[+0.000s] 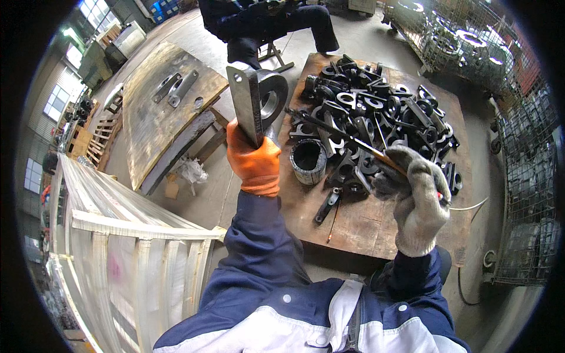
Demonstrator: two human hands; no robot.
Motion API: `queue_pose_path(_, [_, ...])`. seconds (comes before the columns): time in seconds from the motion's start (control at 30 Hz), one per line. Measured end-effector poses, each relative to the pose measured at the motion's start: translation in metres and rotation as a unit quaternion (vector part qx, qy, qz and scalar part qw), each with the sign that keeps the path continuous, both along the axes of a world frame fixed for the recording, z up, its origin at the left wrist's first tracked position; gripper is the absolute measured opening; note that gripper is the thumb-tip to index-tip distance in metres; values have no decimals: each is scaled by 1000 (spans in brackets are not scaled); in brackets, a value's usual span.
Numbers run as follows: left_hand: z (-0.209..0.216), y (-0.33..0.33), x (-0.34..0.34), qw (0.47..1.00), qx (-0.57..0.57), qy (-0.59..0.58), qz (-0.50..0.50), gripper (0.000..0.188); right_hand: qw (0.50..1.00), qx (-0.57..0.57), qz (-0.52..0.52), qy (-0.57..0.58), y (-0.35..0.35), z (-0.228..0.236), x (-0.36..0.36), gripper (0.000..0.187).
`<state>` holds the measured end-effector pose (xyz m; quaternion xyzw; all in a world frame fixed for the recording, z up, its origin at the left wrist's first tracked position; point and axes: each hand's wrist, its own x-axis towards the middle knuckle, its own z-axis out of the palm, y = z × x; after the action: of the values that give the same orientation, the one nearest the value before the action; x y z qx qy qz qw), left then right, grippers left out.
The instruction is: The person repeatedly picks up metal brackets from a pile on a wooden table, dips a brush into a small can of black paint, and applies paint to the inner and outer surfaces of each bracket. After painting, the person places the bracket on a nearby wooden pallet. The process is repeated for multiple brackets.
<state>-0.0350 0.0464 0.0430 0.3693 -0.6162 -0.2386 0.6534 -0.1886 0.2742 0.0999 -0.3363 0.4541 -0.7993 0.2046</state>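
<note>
My left hand (254, 160), in an orange glove, is closed round the lower end of a metal bracket (246, 101) and holds it upright. The bracket has a flat bar with a small hole near its top and a thick dark ring at its side. My right hand (421, 197), in a greyish-white knitted glove with dark-stained fingers, grips a long thin paintbrush (366, 147). Its dark tip points left, toward the bracket's ring; whether they touch I cannot tell. Below the brush stands a can (309, 169) with black-smeared walls and a dark inside.
A wooden tabletop (376, 241) carries a heap of black-coated brackets (376, 106) and a thin rod (333, 220). Two brackets (183, 88) lie on another wooden board (150, 129) at left. A slatted crate (141, 235), wire cages (524, 194) and a seated person (265, 26) surround this spot.
</note>
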Motion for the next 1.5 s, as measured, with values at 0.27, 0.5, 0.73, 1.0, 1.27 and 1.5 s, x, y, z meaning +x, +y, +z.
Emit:
queue_pose_path(0.27, [5, 8, -8, 994, -103, -44, 20, 36, 998, -40, 24, -46, -12, 12, 7, 22])
queue_pose_path(0.5, [8, 10, -10, 996, -90, -20, 6, 32, 998, -38, 18, -48, -16, 10, 8, 23])
queue_pose_path(0.73, [14, 15, -9, 995, -86, -43, 18, 38, 999, -34, 0, -23, -19, -4, 5, 22])
queue_pose_path(1.0, [8, 11, -7, 995, -87, -35, 19, 35, 999, -32, -18, -26, -20, -14, 9, 24])
queue_pose_path(1.27, [5, 11, -7, 994, -102, -38, 21, 34, 996, 13, -23, -81, -17, -17, 18, 26])
queue_pose_path(1.5, [5, 7, 3, 965, -173, -163, 108, 39, 998, 51, 29, -33, -10, -9, 16, 19])
